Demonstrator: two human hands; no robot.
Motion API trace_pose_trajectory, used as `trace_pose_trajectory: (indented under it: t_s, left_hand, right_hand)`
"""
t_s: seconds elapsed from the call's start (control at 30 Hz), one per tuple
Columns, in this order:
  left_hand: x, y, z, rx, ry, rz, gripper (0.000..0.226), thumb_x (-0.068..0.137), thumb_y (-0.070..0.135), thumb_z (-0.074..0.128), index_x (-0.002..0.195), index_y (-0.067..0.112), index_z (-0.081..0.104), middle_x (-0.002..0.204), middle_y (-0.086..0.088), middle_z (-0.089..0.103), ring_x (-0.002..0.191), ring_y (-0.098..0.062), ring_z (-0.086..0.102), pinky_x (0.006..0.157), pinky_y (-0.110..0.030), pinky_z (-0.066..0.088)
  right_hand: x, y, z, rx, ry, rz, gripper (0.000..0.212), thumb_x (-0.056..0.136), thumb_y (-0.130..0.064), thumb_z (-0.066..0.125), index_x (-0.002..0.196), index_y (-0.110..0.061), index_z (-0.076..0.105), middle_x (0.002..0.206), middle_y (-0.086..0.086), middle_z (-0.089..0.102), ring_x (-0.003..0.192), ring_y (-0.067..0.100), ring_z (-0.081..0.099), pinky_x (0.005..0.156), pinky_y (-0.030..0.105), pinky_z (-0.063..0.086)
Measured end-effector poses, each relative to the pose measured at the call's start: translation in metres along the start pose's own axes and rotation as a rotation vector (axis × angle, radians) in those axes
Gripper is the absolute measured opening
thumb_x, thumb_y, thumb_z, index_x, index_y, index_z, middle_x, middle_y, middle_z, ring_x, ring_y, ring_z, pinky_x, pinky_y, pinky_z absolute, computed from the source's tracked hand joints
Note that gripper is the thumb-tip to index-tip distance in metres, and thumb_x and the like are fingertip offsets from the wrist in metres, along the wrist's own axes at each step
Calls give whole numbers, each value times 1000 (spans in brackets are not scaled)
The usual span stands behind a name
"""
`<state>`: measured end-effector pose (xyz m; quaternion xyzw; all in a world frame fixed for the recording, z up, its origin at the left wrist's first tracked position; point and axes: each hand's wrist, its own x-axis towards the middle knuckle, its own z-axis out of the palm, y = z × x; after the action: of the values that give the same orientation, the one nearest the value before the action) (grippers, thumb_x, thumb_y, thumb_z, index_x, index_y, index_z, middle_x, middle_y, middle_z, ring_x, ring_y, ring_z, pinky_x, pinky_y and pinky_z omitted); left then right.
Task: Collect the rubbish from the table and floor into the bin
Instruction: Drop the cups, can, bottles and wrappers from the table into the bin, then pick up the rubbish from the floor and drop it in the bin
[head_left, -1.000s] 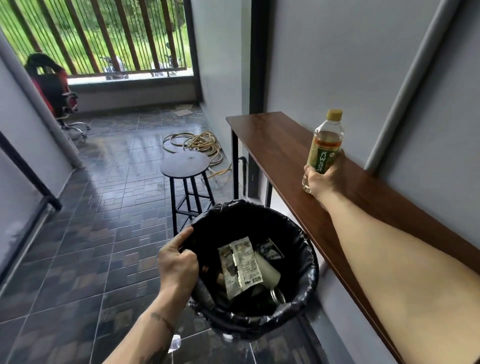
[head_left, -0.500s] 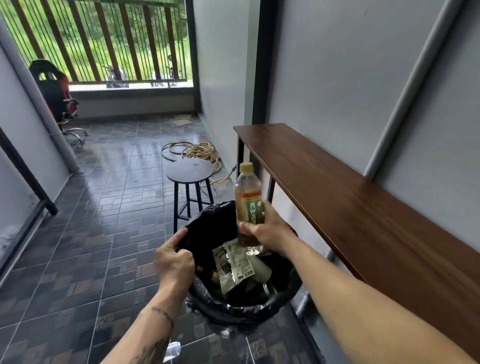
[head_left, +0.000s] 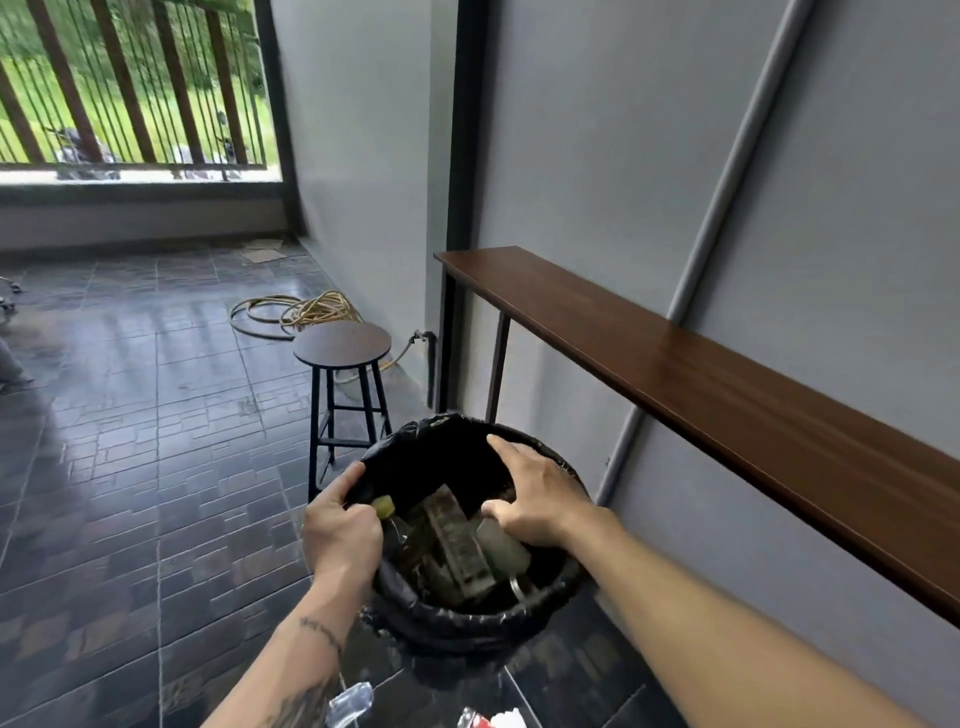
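The black-lined bin (head_left: 462, 626) hangs in front of me, held off the floor, with my left hand (head_left: 340, 535) shut on its near-left rim. The tea bottle with the yellow cap (head_left: 385, 512) lies inside it, next to wrappers (head_left: 457, 540) and a pale cup. My right hand (head_left: 535, 499) hovers over the bin's opening, fingers spread and empty. On the floor below lie a clear plastic scrap (head_left: 349, 702) and a red-and-white packet (head_left: 485, 721). The long wooden table (head_left: 727, 395) runs along the right wall.
A round stool (head_left: 342, 343) stands just beyond the bin. A coiled hose (head_left: 296, 312) lies on the tiles behind it. A cardboard piece (head_left: 262, 254) sits near the far corner. The railing closes off the far end; tiled floor opens to the left.
My right hand carried the bottle from the table to over the bin and let it go; the bottle now lies inside. My left hand kept its hold on the rim.
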<state>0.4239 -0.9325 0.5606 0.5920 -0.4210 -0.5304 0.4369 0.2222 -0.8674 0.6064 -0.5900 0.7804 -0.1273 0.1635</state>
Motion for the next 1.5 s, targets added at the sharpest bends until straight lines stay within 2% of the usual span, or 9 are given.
trace_pose_trajectory:
  t_s: [0.2, 0.37, 0.47, 0.53, 0.73, 0.87, 1.07, 1.27, 1.5]
  left_hand:
    - [-16, -14, -42, 19, -32, 0, 71, 78, -14, 41, 130, 27, 66, 77, -2, 79, 72, -27, 72, 71, -54, 61]
    - [-29, -21, -61, 46, -17, -17, 66, 82, -14, 44, 131, 23, 66, 78, 4, 77, 66, -15, 71, 74, -49, 61]
    - [-27, -26, -61, 36, -30, -35, 67, 82, -15, 41, 133, 21, 65, 81, 3, 77, 77, -17, 77, 79, -55, 61]
    - [-25, -31, -59, 45, -44, -33, 68, 82, -15, 40, 135, 20, 64, 85, 1, 77, 80, -15, 77, 79, -56, 61]
    - [-5, -24, -55, 77, 17, -14, 68, 82, -15, 38, 135, 20, 62, 93, -1, 76, 78, -10, 77, 64, -30, 64]
    - [13, 6, -41, 118, 91, 66, 63, 86, -14, 39, 134, 20, 64, 82, 12, 70, 59, 8, 68, 49, -7, 50]
    - [56, 22, -23, 143, 77, 154, 62, 86, -9, 43, 135, 22, 63, 92, 7, 77, 83, -8, 77, 87, -37, 61]
    - [119, -13, -7, 381, -8, 161, 54, 92, 2, 50, 140, 25, 58, 114, 1, 69, 77, 0, 65, 84, -25, 53]
    - [263, -167, 55, 551, -132, 53, 61, 83, 1, 49, 139, 21, 62, 134, 1, 65, 123, -20, 61, 108, -29, 43]
  right_hand:
    - [-47, 16, 25, -102, 52, 163, 85, 84, -45, 57, 157, -33, 13, 164, 3, 17, 150, 32, 15, 120, 47, 19]
    - [-69, 36, 41, 233, 49, 492, 77, 88, -37, 60, 155, -20, 25, 157, 10, 36, 142, 30, 36, 114, 37, 32]
    - [-72, 38, 55, 430, 58, 601, 30, 83, -26, 61, 112, -16, 62, 109, 10, 65, 111, 30, 60, 93, 38, 48]
    - [-73, 36, 64, 468, 78, 581, 13, 80, -16, 55, 92, -14, 61, 92, 6, 65, 97, 30, 64, 83, 35, 50]
    - [-53, 20, 67, 403, 125, 511, 56, 76, -5, 41, 127, -22, 56, 111, 10, 67, 97, 32, 61, 72, 28, 43]
    - [-16, 18, 47, 484, 197, 413, 38, 73, -4, 41, 103, -23, 55, 93, 3, 64, 85, 28, 59, 66, 30, 41]
    - [35, 22, 40, 623, 206, 384, 34, 70, -8, 39, 96, -28, 48, 94, 1, 58, 84, 24, 53, 71, 31, 40]
    - [87, 37, 92, 660, 205, 468, 60, 75, -3, 40, 130, -21, 56, 120, 6, 66, 106, 28, 61, 84, 32, 47]
    - [181, 120, 249, 680, 174, 680, 63, 77, 5, 37, 136, -12, 52, 118, 10, 60, 105, 24, 55, 70, 20, 39]
